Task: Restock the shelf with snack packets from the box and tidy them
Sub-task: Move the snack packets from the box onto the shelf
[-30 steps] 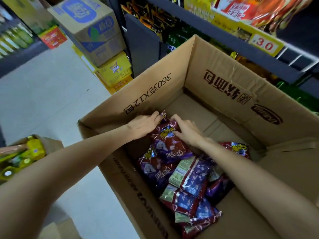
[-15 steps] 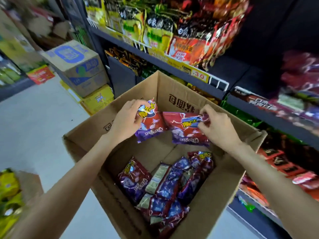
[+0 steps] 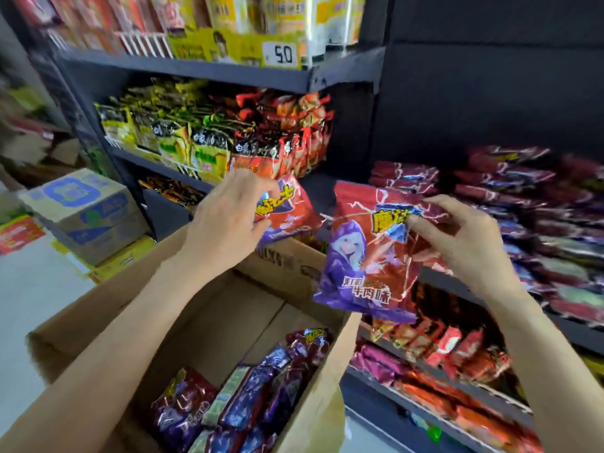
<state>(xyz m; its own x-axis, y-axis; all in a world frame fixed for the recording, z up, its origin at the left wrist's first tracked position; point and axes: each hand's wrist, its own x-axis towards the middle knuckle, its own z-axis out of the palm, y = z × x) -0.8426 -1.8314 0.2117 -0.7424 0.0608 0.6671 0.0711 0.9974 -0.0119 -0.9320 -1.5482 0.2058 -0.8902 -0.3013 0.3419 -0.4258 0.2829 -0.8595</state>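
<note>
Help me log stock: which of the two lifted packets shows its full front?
The packet in the right hand, red-and-purple; the left hand covers much of its packet.

Left side's got a blue-printed carton (image 3: 81,204) stacked on a yellow carton (image 3: 125,255), sitting on the pale floor (image 3: 29,289). Red sign (image 3: 18,233) just left of them, and a 5.0 price tag (image 3: 281,54) up top.

Two red-and-purple snack packets: one (image 3: 287,210) is gripped under the left fingers (image 3: 258,188); one (image 3: 366,256) hangs pinched below the right fingertips (image 3: 421,220). More packets (image 3: 248,403) are heaped in the open cardboard box (image 3: 98,308) beneath.
</note>
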